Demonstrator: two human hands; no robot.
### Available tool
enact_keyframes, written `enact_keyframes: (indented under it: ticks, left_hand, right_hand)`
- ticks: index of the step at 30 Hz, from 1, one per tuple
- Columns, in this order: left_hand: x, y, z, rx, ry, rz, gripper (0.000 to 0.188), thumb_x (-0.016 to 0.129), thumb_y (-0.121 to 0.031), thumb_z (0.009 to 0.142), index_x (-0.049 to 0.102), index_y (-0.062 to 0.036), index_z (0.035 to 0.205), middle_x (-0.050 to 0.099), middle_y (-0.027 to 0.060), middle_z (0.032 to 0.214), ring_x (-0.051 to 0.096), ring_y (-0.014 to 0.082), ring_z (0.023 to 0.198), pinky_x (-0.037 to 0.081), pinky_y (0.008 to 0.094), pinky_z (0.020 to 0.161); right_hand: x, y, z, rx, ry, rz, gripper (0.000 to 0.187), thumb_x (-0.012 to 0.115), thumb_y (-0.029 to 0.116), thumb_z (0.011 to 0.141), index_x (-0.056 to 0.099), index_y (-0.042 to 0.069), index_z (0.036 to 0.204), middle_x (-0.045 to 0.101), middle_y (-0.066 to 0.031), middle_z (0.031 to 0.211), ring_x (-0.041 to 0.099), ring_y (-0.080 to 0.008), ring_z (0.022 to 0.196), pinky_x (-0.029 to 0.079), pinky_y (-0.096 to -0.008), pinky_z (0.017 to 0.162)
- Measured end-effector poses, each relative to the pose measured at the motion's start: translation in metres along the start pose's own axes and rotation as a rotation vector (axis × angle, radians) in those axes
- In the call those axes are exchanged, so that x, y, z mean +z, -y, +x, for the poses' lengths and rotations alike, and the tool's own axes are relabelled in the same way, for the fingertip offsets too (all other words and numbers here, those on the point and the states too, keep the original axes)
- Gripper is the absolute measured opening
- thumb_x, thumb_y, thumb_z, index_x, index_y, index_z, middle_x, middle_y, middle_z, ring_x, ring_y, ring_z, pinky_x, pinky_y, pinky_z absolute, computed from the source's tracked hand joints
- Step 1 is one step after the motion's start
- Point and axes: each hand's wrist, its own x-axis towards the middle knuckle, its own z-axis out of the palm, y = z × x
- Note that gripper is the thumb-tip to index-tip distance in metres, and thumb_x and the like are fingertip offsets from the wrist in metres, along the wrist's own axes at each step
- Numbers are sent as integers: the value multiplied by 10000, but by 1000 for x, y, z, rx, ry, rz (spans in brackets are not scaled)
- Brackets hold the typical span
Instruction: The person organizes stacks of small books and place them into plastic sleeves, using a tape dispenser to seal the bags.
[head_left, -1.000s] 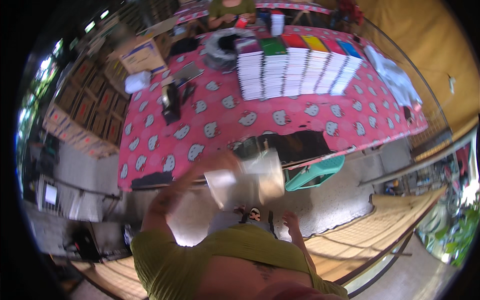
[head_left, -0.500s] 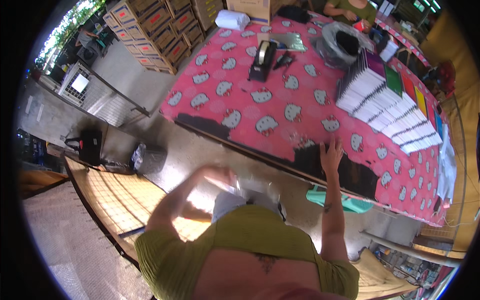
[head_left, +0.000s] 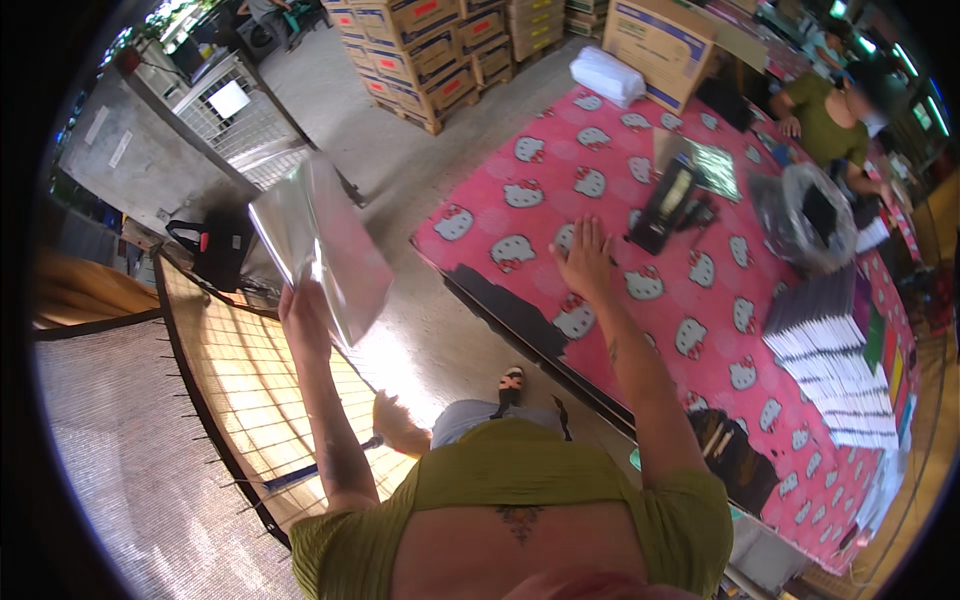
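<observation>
My left hand (head_left: 305, 308) is raised out to the left, its fingers closed on the lower edge of a clear plastic sheet (head_left: 335, 250), shiny and partly see-through. Whether it is one sheet or several layers, I cannot tell. My right hand (head_left: 585, 262) is open, palm down with fingers extended, over the pink cat-print tablecloth (head_left: 540, 285); it holds nothing. Just right of it stands a black tape dispenser (head_left: 662, 210), with a small dark object (head_left: 700, 212) beside it. Farther right on the table are stacked spiral notebooks (head_left: 835, 370).
Beyond the dispenser lie a silvery sheet (head_left: 713, 170), a white wrapped bundle (head_left: 607, 77) and an open carton (head_left: 655, 50). A plastic bag (head_left: 815, 220) sits near a co-worker (head_left: 825, 115). Stacked cartons (head_left: 415, 60) stand behind; a broom (head_left: 400, 425) is by my legs.
My body has turned left. My left hand has risen from near my waist with the plastic sheet. My right hand has moved from the table's near edge toward the tape dispenser.
</observation>
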Motion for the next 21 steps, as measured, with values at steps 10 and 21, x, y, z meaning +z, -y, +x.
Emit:
enact_keyframes:
  ticks: [10,21]
  left_hand:
    - [-103,-8,-19,9,-344,379,431,508,-274,922,589,11,1234,612,122,1125,551,205,992,448,333,876]
    - [68,1,99,225,-206,54,356,513,-133,918,577,20,1234,604,136,1186,597,235,1017,492,370,907]
  right_hand:
    - [35,201,112,-448,268,348,868,550,597,878,378,-40,1442,359,-230,1515,310,-345,1428,195,-505,1179]
    - [-7,31,-30,-278,52,149,691,487,492,961,329,95,1504,313,-189,1551,277,-359,1446,217,-583,1155]
